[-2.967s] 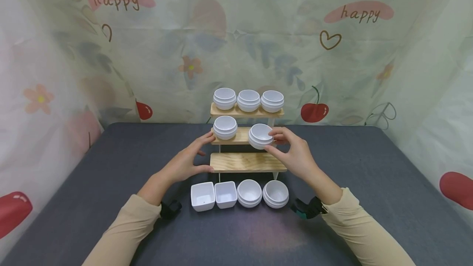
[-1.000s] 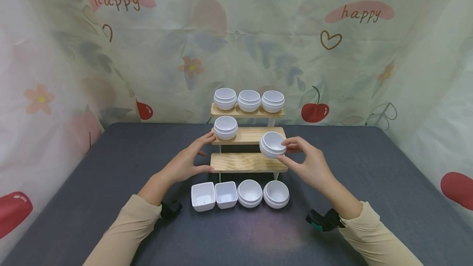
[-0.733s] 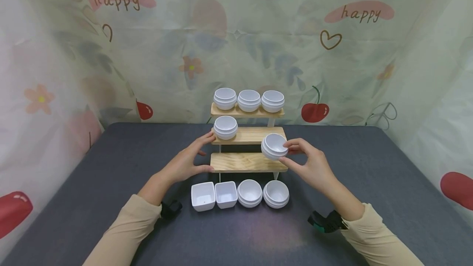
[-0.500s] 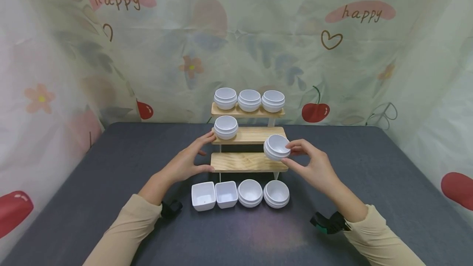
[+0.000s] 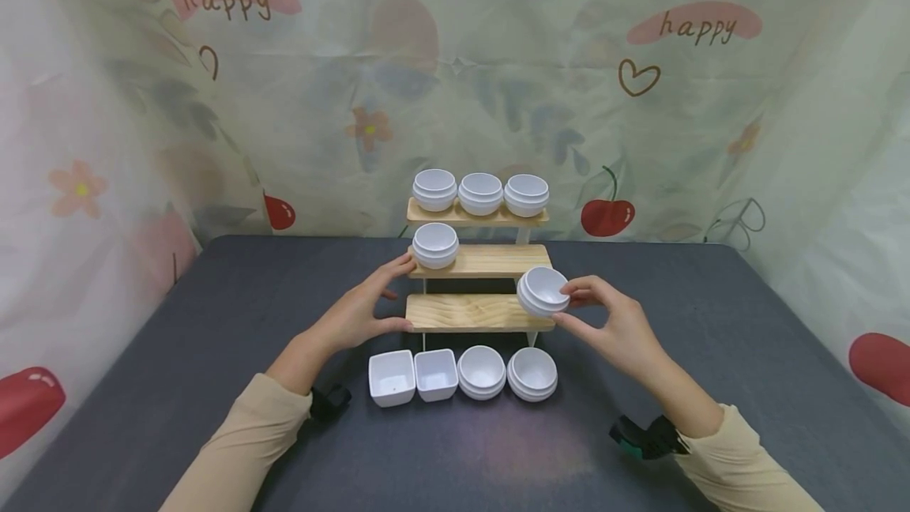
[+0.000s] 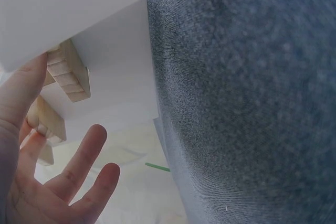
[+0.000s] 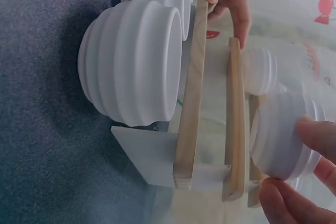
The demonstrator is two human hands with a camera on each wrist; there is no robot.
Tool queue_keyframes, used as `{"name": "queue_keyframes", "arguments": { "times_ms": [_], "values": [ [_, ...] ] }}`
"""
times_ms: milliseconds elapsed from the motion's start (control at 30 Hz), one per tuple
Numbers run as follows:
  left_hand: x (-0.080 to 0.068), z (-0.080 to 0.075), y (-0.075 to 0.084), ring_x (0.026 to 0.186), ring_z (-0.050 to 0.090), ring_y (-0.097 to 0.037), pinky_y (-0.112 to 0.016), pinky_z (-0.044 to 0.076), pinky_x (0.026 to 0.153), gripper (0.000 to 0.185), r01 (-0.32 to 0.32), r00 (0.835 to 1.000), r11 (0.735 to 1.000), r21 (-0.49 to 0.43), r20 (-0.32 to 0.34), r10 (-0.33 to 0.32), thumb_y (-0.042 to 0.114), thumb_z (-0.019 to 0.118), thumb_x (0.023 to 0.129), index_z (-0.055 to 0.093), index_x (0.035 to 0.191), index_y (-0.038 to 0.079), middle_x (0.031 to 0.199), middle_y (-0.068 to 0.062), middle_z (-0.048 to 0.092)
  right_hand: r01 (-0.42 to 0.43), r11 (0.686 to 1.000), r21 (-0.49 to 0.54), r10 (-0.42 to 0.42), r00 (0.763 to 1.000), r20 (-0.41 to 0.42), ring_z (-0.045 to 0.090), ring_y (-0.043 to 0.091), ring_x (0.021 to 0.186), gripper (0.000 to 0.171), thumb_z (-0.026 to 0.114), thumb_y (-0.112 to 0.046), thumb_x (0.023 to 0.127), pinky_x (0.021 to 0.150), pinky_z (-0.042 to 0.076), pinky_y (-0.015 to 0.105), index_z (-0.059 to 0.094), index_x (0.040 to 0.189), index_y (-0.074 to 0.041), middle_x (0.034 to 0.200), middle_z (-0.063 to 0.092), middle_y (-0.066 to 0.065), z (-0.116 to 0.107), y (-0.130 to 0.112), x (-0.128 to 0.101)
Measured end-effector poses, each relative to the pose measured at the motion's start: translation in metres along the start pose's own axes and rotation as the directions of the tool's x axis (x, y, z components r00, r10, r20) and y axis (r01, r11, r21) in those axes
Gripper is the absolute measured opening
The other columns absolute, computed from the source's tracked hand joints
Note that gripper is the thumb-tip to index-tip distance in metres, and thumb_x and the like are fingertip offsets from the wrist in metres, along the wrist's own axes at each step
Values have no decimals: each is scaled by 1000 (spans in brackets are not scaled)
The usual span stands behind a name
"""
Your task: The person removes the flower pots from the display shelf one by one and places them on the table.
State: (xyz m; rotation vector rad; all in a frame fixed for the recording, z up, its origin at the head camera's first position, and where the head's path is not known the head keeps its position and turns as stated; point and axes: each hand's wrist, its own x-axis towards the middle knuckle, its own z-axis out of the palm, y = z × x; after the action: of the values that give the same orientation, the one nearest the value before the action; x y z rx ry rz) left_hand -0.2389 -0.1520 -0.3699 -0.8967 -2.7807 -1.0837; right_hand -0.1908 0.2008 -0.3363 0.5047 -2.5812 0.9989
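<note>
My right hand (image 5: pixel 617 329) pinches a small white round bowl (image 5: pixel 542 295) by its right side, thumb below and fingers at the rim. The bowl tilts slightly and overlaps the right end of the bottom wooden board (image 5: pixel 462 313) in the head view. In the right wrist view the ridged side of this bowl (image 7: pixel 281 136) shows between thumb and fingers. My left hand (image 5: pixel 359 308) touches the left ends of the bottom and middle boards with spread, fairly straight fingers. One round bowl (image 5: pixel 435 246) stands at the left of the middle board (image 5: pixel 498 261).
Three round bowls (image 5: pixel 480 194) line the top board (image 5: pixel 469 218). In front of the stand, a row on the dark tablecloth (image 5: pixel 455 464) has two square bowls (image 5: pixel 392 379) and two round ones (image 5: pixel 532 374). A printed curtain (image 5: pixel 498 69) hangs behind.
My right hand has carried the round bowl from over the middle board toward the right and the front, down across the bottom board's right end. The left hand has stayed at the stand.
</note>
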Motion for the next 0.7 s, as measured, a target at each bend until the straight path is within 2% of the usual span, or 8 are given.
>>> {"name": "queue_keyframes", "arguments": {
  "times_ms": [367, 700],
  "values": [
    [-1, 1, 0, 114, 58, -34, -47, 50, 94, 92, 6, 1000, 1000, 4, 1, -6, 22, 78, 75, 23, 148, 19, 159, -4, 14, 8, 1000, -26, -7, 999, 33, 66, 21, 90, 31, 76, -16, 77, 80, 51, 34, 60, 104, -13, 100, 68, 4, -7, 6, -9],
    [-1, 1, 0, 114, 58, -35, -47, 50, 94, 92, 1, 1000, 1000, 6, -1, -1, 21, 78, 75, 23, 148, 18, 158, -5, 14, 76, 996, -43, -74, 996, 54, 65, 12, 86, 31, 77, -14, 76, 77, 52, 25, 61, 102, -16, 97, 67, -2, -12, 15, -17]
  ]
}}
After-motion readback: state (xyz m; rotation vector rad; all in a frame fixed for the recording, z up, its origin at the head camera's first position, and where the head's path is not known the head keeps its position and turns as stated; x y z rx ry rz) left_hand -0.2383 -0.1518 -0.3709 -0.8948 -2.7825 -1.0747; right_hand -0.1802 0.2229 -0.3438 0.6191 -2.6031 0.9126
